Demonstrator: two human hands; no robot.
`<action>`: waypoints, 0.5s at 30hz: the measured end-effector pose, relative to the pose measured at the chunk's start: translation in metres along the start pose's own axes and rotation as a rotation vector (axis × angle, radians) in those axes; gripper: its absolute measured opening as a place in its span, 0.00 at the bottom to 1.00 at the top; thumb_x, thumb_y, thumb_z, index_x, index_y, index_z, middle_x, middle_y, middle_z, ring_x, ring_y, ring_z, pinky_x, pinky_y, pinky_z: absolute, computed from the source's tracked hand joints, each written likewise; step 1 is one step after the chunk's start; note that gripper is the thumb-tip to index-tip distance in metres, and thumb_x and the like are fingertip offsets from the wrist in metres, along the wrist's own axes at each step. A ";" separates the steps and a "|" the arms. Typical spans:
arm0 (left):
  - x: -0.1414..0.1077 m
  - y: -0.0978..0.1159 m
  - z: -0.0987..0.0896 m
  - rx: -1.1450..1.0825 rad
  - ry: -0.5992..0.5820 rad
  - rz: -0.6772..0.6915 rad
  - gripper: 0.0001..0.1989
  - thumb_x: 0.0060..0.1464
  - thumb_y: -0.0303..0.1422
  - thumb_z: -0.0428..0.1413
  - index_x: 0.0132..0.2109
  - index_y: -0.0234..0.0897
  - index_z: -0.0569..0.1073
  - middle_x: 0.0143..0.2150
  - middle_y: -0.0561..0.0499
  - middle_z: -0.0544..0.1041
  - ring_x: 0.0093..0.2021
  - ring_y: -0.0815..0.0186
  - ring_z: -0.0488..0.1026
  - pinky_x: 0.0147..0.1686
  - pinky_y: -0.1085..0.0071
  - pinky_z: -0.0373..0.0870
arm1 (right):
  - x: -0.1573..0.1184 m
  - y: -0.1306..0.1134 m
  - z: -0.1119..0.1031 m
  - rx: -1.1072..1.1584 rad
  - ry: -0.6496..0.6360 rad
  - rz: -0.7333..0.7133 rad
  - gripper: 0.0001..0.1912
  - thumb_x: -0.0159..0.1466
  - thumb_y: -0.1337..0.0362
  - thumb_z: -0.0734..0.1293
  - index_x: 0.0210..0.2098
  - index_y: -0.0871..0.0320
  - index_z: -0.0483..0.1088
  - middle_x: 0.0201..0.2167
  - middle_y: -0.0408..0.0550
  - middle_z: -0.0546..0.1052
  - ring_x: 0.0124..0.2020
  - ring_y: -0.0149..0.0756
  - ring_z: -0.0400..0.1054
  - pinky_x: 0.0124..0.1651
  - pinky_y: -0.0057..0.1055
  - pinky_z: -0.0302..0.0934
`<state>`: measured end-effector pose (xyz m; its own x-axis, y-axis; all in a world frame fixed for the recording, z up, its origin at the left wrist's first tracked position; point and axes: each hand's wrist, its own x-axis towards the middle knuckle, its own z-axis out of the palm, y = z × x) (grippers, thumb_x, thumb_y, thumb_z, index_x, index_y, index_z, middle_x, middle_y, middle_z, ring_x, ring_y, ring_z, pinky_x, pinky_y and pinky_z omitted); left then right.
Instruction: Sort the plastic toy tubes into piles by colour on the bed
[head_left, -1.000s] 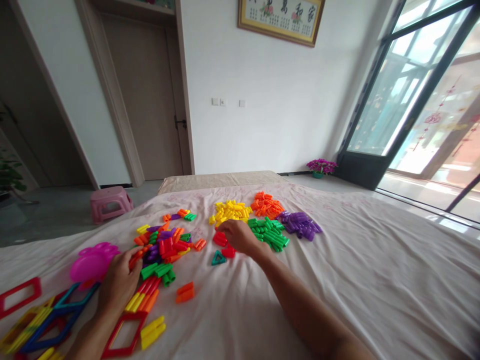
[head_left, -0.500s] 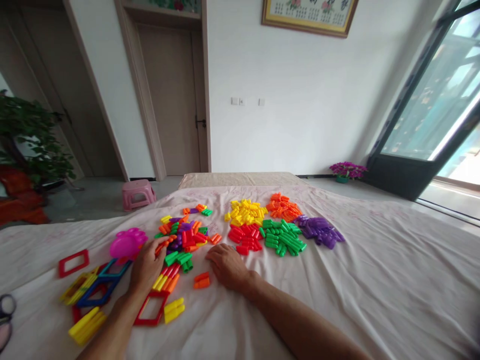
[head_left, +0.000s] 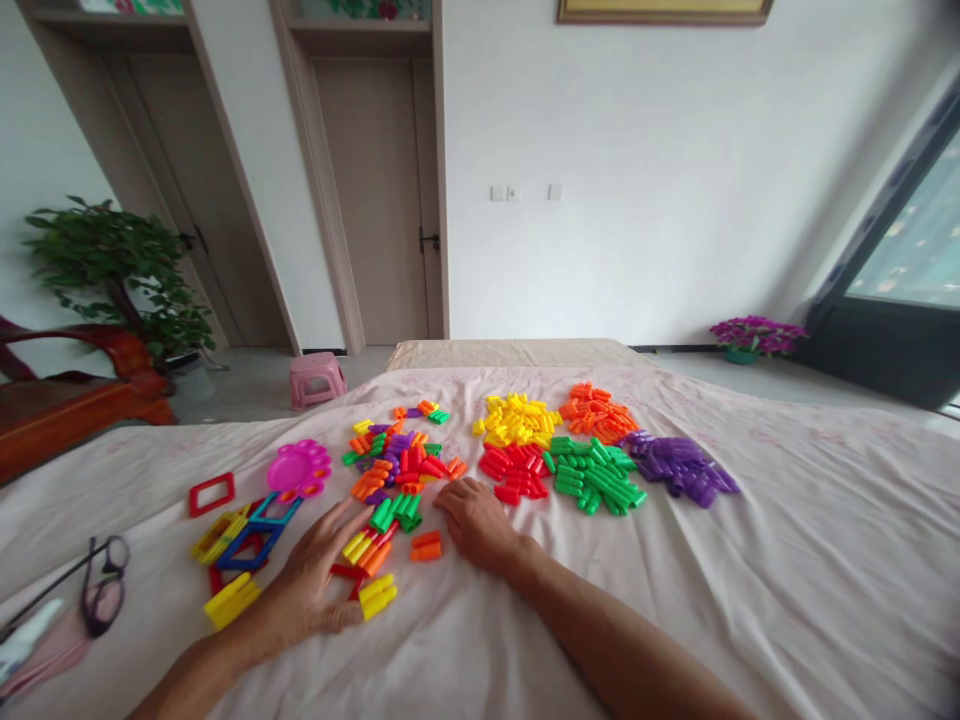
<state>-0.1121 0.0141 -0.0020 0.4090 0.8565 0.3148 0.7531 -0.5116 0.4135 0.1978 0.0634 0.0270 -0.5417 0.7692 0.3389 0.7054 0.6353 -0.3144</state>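
Observation:
My left hand [head_left: 307,580] is low over the cloth with thumb and fingers spread, holding nothing. Its thumb is beside a yellow plastic piece [head_left: 378,597]; its fingers reach toward yellow, red and orange tubes [head_left: 367,550], partly covering a red square frame [head_left: 346,572]. My right hand [head_left: 478,522] rests on the cloth, fingers curled together and their tips hidden. It lies between an orange pair of tubes [head_left: 427,546] and the red pile [head_left: 516,472]. A mixed-colour heap [head_left: 405,455] and green tubes [head_left: 397,512] lie between and beyond the hands.
Yellow [head_left: 517,418], orange [head_left: 598,412], green [head_left: 596,475] and purple [head_left: 682,467] piles stand toward the back right. At left are a pink flower-shaped tray [head_left: 298,468], blue frames [head_left: 251,546], yellow pieces [head_left: 231,600] and glasses [head_left: 105,585] on the tablecloth [head_left: 810,560].
My left hand has come back from the mixed heap toward me and opened. An orange cluster it was touching lies at the heap's near edge. The view has swung left; my right hand stays resting.

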 end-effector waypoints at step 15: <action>0.071 0.028 0.010 0.081 0.217 0.075 0.19 0.63 0.41 0.49 0.59 0.46 0.71 0.60 0.47 0.73 0.61 0.58 0.67 0.62 0.58 0.64 | 0.001 0.001 0.001 0.056 -0.001 0.012 0.14 0.65 0.71 0.60 0.45 0.55 0.74 0.43 0.48 0.77 0.47 0.37 0.67 0.51 0.31 0.57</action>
<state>-0.0563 0.0610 0.0232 0.3520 0.7770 0.5220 0.7671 -0.5590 0.3147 0.1976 0.0653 0.0258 -0.5338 0.7770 0.3335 0.6855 0.6286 -0.3674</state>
